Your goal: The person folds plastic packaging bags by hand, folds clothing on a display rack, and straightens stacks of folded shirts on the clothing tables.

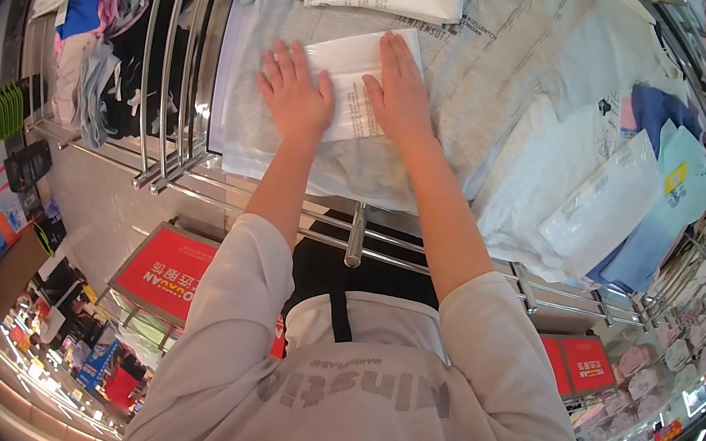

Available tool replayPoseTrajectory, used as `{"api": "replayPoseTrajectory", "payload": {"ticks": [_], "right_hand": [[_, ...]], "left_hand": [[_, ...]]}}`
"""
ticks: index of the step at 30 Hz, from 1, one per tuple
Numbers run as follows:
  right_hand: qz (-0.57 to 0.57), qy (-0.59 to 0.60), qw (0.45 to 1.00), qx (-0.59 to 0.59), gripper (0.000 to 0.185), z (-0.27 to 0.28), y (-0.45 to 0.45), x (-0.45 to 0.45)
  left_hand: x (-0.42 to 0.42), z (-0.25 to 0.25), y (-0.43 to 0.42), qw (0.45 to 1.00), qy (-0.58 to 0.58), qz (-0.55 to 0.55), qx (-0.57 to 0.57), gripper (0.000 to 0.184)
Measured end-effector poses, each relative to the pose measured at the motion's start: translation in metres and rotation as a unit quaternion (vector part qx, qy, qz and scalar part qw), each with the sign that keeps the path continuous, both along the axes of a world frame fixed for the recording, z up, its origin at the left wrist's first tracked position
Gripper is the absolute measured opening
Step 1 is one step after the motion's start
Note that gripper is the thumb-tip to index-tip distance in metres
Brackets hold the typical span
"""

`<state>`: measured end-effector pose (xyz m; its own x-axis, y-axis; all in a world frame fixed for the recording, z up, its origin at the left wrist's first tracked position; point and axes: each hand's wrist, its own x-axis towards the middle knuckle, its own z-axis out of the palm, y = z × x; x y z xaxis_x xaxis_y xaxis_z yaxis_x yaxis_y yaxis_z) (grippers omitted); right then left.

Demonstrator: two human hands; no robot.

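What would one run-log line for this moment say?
packet: on grey garment; left hand: at left edge; right hand: over right side

Under my fingers is a white, plastic-looking packet (348, 75), with small dark print near its middle. It lies flat in the upper middle of the frame, slanted, right end higher, its sides partly covered by my left hand (300, 98) and right hand (404, 101).
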<state>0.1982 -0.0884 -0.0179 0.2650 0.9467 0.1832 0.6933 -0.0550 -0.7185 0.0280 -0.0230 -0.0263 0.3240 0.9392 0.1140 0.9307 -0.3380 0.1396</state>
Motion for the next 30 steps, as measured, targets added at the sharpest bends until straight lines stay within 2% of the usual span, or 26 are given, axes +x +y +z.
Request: {"api": "replayPoseTrajectory", "payload": {"ticks": [6, 9, 12, 15, 18, 21, 24, 27, 30], "right_hand": [[-0.011, -0.024, 1.000, -0.009, 0.060, 0.001, 0.001, 0.007], [-0.062, -0.093, 0.993, -0.029, 0.059, -0.002, 0.006, 0.014], [-0.045, -0.119, 0.991, -0.036, 0.062, -0.002, 0.005, 0.013], [-0.080, -0.013, 0.997, 0.021, 0.065, -0.005, 0.002, 0.013], [-0.142, -0.028, 0.989, -0.033, 0.067, 0.006, 0.000, 0.013], [-0.204, 0.077, 0.968, -0.127, 0.068, 0.028, 0.004, 0.015], [-0.223, 0.128, 0.947, -0.193, 0.065, 0.028, 0.011, 0.022], [-0.207, 0.155, 0.942, -0.212, 0.054, 0.034, 0.016, 0.026], [-0.152, 0.183, 0.945, -0.225, 0.042, -0.003, 0.013, 0.033]], "left_hand": [[-0.001, 0.000, -0.001, 1.000, -0.017, 0.002, 0.005, 0.070], [-0.002, 0.001, 0.000, 1.000, -0.009, 0.008, -0.011, 0.069], [-0.002, 0.002, 0.001, 1.000, -0.024, 0.007, -0.006, 0.070], [-0.002, 0.002, 0.001, 1.000, -0.024, 0.009, -0.005, 0.070], [-0.002, 0.002, 0.001, 1.000, -0.018, 0.010, -0.011, 0.070], [-0.002, 0.001, 0.000, 1.000, -0.028, 0.009, -0.004, 0.070], [-0.001, 0.002, 0.000, 1.000, -0.025, 0.010, -0.006, 0.070], [-0.002, 0.001, 0.000, 0.999, -0.036, 0.009, -0.001, 0.072], [-0.004, 0.000, 0.001, 1.000, -0.029, 0.007, -0.001, 0.073]]}}
